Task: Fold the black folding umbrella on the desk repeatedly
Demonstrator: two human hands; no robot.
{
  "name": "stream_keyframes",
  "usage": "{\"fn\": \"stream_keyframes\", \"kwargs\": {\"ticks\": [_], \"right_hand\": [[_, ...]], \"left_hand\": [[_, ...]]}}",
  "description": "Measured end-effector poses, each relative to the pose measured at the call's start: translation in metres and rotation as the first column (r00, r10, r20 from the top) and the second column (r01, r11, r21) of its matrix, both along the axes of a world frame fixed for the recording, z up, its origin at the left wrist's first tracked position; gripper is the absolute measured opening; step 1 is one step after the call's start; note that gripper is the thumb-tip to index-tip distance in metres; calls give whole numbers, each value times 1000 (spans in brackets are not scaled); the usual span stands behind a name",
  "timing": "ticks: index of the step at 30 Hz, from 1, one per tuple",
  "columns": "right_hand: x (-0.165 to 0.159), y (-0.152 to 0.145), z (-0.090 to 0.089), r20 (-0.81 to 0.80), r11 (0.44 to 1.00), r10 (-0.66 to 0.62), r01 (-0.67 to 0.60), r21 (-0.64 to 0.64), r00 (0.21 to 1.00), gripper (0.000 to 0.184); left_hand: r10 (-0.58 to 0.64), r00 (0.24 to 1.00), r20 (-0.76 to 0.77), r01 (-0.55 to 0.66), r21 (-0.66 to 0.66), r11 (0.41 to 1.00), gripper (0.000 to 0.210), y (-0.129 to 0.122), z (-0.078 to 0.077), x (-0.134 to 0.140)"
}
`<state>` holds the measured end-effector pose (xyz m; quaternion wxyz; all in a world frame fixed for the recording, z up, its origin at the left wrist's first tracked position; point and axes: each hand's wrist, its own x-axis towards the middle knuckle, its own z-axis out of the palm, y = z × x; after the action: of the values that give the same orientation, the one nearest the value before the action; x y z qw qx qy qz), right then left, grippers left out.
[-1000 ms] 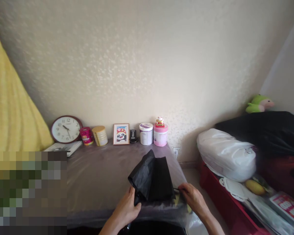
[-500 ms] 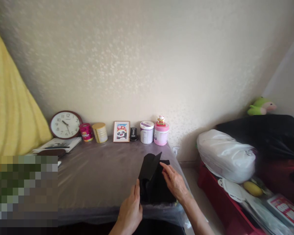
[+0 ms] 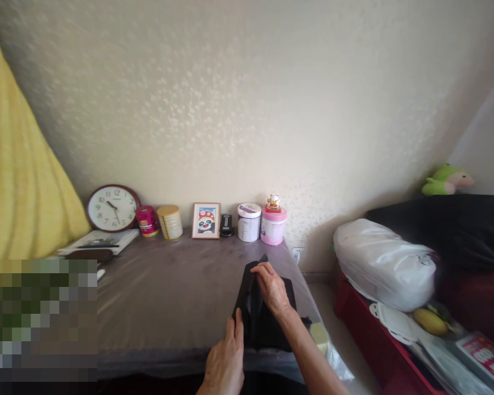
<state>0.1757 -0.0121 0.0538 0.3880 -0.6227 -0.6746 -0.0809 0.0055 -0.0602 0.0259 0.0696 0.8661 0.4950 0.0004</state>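
A black folded item (image 3: 282,323) with flat panels lies near the front right corner of the table; I cannot tell its exact kind. Its left panel stands raised at a slant. My left hand (image 3: 226,351) grips the lower left edge of that panel, thumb and fingers closed on it. Higher up, my right hand (image 3: 274,288) pinches the panel's top edge, and its wrist crosses over the right part of the black item. The underside and inner folds are hidden by the hands and the dark material.
The table (image 3: 168,302) wears a grey cover under clear plastic. Along the wall stand a clock (image 3: 114,208), a magenta tin (image 3: 147,221), a picture frame (image 3: 206,221) and several canisters. A pale yellow block (image 3: 319,336) sits at the right edge. Beyond the gap is a red bin (image 3: 370,340).
My right hand has moved left and up onto the raised panel's top edge. The panel has spread further left. The pale yellow block has come into view beside the right forearm.
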Motion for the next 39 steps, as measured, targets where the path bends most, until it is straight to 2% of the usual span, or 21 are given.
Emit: {"fn": "stream_keyframes", "kwargs": {"ticks": [8, 12, 16, 21, 23, 26, 30, 34, 39], "right_hand": [[-24, 20, -33, 120, 998, 27, -20, -63, 992, 26], [-27, 23, -37, 184, 997, 30, -16, -80, 982, 22], [-27, 26, -39, 193, 995, 36, -19, -93, 980, 19], [-29, 29, -41, 207, 994, 33, -11, -105, 978, 18], [-30, 30, -41, 214, 994, 30, -7, -109, 976, 18], [-30, 30, -40, 225, 993, 20, 7, -117, 974, 17], [-30, 30, -40, 243, 993, 18, 11, -118, 970, 18], [-30, 30, -40, 241, 995, 21, 3, -102, 970, 20], [-30, 30, -37, 211, 992, 62, -37, -119, 976, 20]], "left_hand": [[-7, 1000, -30, 7, -5, 1000, 79, 0, -10, 4], [-7, 1000, 4, 7, -29, 1000, 76, 2, -13, 1], [-40, 995, 95, 45, -54, 998, 61, 7, -17, -11], [-31, 987, 157, 12, 120, 993, 47, 15, -18, -19], [-83, 974, 209, 44, 185, 982, 47, 17, -16, -17], [-198, 943, 268, 131, 249, 960, 57, 20, -16, -11], [-310, 910, 275, 207, 345, 915, 71, 23, -28, -6], [-329, 912, 247, 208, 413, 887, 75, 24, -40, -5], [-322, 921, 220, 211, 412, 886, 77, 25, -44, -5]]}}
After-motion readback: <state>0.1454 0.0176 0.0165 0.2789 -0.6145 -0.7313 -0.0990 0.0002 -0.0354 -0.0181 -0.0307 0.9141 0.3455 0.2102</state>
